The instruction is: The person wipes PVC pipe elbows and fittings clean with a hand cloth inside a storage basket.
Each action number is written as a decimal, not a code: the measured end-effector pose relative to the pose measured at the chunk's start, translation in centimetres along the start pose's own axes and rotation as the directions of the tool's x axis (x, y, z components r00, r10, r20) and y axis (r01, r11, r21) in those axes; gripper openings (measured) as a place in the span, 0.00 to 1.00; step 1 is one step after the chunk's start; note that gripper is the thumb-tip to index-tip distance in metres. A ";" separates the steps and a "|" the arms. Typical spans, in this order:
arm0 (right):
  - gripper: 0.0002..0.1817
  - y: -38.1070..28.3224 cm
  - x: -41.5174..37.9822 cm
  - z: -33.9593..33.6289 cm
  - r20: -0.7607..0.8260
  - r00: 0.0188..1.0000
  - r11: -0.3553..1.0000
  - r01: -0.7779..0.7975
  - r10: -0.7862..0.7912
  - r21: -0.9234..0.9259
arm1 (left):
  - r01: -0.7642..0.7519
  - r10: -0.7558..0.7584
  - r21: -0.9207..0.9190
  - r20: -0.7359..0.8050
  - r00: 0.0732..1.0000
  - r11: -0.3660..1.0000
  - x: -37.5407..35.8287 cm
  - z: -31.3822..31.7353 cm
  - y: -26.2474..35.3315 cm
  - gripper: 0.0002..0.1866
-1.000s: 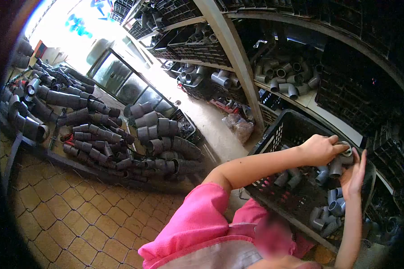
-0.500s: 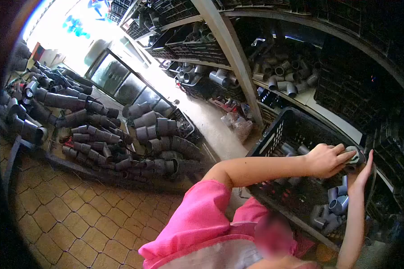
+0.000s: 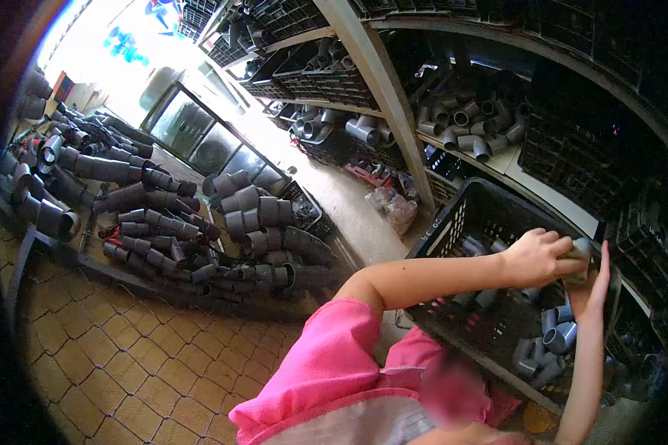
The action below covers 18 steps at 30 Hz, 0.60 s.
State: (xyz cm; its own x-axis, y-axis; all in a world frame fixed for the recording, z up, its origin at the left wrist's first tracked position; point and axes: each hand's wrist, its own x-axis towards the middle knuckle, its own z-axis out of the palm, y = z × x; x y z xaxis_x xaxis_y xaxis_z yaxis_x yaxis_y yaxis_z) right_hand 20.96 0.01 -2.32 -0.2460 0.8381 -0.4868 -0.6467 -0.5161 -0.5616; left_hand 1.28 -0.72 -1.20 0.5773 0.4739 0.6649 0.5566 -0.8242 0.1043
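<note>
My left hand [image 3: 539,257] is closed around a grey pipe fitting [image 3: 580,258], its fingers curled over the top. My right hand [image 3: 592,285] holds the same fitting from the right side, with one finger stretched up along it and the others partly hidden behind it. Both hands are over the right side of a black plastic crate [image 3: 445,236]. Inside the crate lie grey elbow and tee fittings [image 3: 553,339], several of them below my right wrist. My left forearm crosses the crate and covers part of its contents.
Shelves with a metal post [image 3: 382,81] stand behind the crate, loaded with black crates and loose grey fittings [image 3: 482,126]. To the left, long stacks of grey couplings [image 3: 156,200] lie behind a wire mesh [image 3: 141,348]. A plastic bag [image 3: 393,211] sits on the floor.
Both hands have shifted slightly left and up with the fitting. My left hand has turned a little around it, and its curled fingers now cover it differently.
</note>
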 end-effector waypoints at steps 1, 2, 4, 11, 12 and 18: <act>0.30 -0.1 -0.3 0.7 -0.008 0.998 0.989 0.062 -0.064 -0.136 | -0.062 0.059 0.102 0.033 0.998 0.993 -0.4 0.4 0.2 0.24; 0.29 0.1 0.7 -0.8 -0.013 0.996 0.959 0.083 -0.089 -0.272 | -0.118 0.118 0.107 0.007 0.993 0.987 -0.7 0.7 0.4 0.23; 0.27 0.2 2.2 -1.9 -0.110 0.983 0.927 0.096 -0.144 -0.362 | -0.227 0.233 0.118 -0.041 0.972 0.967 -1.4 1.2 0.5 0.22; 0.23 -0.2 1.0 -2.5 0.062 0.982 0.950 0.190 -0.181 -0.249 | -0.192 0.189 -0.066 -0.045 0.981 0.979 -0.4 0.8 -0.1 0.28; 0.23 0.1 0.7 -2.7 0.066 0.984 0.947 0.180 -0.168 -0.267 | -0.170 0.171 -0.092 0.002 0.985 0.981 -0.6 0.7 -0.1 0.28; 0.25 1.2 0.4 -0.8 0.058 0.997 0.996 0.048 -0.044 -0.077 | -0.088 0.070 -0.175 -0.104 0.992 0.981 -1.0 1.2 1.0 0.35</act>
State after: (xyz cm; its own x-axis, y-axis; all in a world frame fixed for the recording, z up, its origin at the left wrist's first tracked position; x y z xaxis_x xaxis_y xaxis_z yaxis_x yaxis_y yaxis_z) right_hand 20.63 -0.40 -3.74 -0.2589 0.8687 -0.4222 -0.6007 -0.4871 -0.6340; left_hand 2.05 -1.63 -2.65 0.5495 0.3799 0.7441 0.3904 -0.9042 0.1733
